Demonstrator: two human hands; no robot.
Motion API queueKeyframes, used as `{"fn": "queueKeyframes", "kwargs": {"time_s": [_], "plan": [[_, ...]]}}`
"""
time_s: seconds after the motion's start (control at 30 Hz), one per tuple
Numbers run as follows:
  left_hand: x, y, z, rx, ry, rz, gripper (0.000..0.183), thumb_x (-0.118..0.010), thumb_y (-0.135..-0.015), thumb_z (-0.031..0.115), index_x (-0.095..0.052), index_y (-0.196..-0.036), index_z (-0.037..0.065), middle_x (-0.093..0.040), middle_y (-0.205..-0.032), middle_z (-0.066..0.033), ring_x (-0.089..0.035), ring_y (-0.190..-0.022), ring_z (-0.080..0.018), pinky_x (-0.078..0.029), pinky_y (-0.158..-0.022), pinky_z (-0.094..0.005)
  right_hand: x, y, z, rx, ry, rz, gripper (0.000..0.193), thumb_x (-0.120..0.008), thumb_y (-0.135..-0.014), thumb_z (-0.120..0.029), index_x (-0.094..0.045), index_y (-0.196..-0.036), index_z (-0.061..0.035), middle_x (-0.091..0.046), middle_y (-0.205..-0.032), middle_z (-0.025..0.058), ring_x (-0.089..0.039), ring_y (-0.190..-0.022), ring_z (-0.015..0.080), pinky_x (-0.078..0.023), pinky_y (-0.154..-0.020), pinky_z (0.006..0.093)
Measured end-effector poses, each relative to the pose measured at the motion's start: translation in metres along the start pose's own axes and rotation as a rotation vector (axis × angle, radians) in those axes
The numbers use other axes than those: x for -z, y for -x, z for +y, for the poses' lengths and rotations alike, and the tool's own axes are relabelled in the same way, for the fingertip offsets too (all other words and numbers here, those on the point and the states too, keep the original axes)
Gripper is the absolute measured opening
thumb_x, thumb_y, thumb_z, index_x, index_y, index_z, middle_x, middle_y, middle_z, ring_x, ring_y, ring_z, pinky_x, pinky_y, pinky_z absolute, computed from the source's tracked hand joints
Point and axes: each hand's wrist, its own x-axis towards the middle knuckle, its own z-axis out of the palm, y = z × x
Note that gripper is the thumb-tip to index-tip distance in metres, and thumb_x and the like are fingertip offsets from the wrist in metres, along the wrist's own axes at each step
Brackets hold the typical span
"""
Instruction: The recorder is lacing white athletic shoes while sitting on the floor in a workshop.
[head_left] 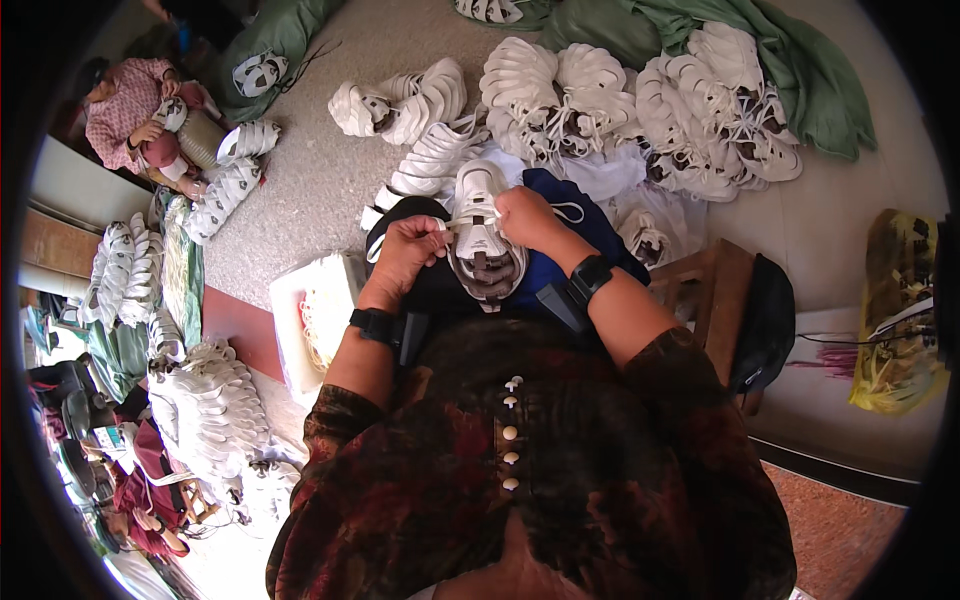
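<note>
Your left hand [408, 255] is bent inward at the left side of a white and grey shoe [482, 232], its thumb and forefinger pinched together on a white lace [443, 236], with little gap between them. Your right hand [530, 220] is curled closely at the shoe's opposite side, the fingers drawn together on the lacing; the exact grip of their tips is too small to tell. A pale loop [570, 211] shows just beyond that hand. The shoe lies lengthwise between your hands, over your lap, with dark blue cloth [590, 222] beside it on the right. A black strap [376, 324] circles your left wrist, and a black watch-like band [591, 276] your right. To your left is a pale container [287, 305] with laces [319, 330] inside. Ahead, many white shoes [715, 115] lie in overlapping rows near green cloth [825, 95], the nearer floor being speckled grey [315, 150]. At your right are a wooden stool [728, 300], a black bag [768, 320] and a yellow bag [880, 370]. At the upper left, another person [125, 105] sits holding a shoe.
</note>
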Motion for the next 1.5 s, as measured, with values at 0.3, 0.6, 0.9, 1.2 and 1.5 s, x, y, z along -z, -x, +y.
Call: {"fn": "queueKeyframes", "kwargs": {"time_s": [0.3,0.6,0.9,1.2,1.5], "plan": [[-0.042,-0.005,0.015,0.064,-0.123,-0.068,0.005,-0.062,-0.081,0.006,-0.061,-0.081,0.001,-0.059,-0.064,-0.0008,-0.051,-0.048,-0.0059,-0.037,-0.039,-0.0181,0.004,0.042,-0.028,0.075,0.143,0.198,0.01,-0.061,-0.067,-0.01,-0.057,-0.072,-0.0021,-0.058,-0.069,0.0174,-0.059,-0.072,0.0319,-0.048,-0.063,0.0407],[-0.079,-0.032,0.007,-0.228,-0.956,0.03,0.014,-0.061,-0.071,0.012,-0.064,-0.075,-0.001,-0.062,-0.065,-0.0176,-0.064,-0.058,-0.0239,-0.05,-0.058,-0.0337,-0.015,0.049,-0.009,-0.013,-0.259,0.421,0.007,-0.058,-0.069,-0.007,-0.058,-0.072,-0.0011,-0.058,-0.07,0.0189,-0.058,-0.071,0.0362,-0.047,-0.064,0.0437],[-0.03,0.023,0.05,-0.105,-1.005,-0.543,0.013,-0.066,-0.067,0.012,-0.061,-0.068,0.0,-0.059,-0.06,-0.0149,-0.057,-0.051,-0.0264,-0.047,-0.052,-0.0337,-0.009,0.053,-0.006,-0.032,-0.198,0.384,0.006,-0.059,-0.071,-0.004,-0.062,-0.076,-0.0017,-0.058,-0.069,0.0175,-0.058,-0.065,0.0341,-0.046,-0.058,0.0395],[0.007,0.018,0.004,-0.036,0.446,0.33,0.011,-0.067,-0.079,0.009,-0.06,-0.071,0.008,-0.056,-0.061,0.0023,-0.045,-0.048,-0.0036,-0.033,-0.044,-0.016,0.009,0.055,-0.02,0.001,0.011,0.263,0.004,-0.062,-0.071,-0.006,-0.06,-0.075,-0.004,-0.056,-0.069,0.0146,-0.056,-0.065,0.0327,-0.045,-0.057,0.0394],[-0.003,0.002,-0.004,0.017,0.24,0.215,0.007,-0.061,-0.078,-0.003,-0.059,-0.082,0.002,-0.061,-0.071,-0.0038,-0.061,-0.065,-0.0102,-0.05,-0.056,-0.0192,-0.015,0.014,-0.048,0.257,-0.055,0.139,0.004,-0.058,-0.072,-0.007,-0.059,-0.07,-0.0039,-0.054,-0.067,0.0144,-0.056,-0.067,0.0336,-0.045,-0.062,0.0429]]}}
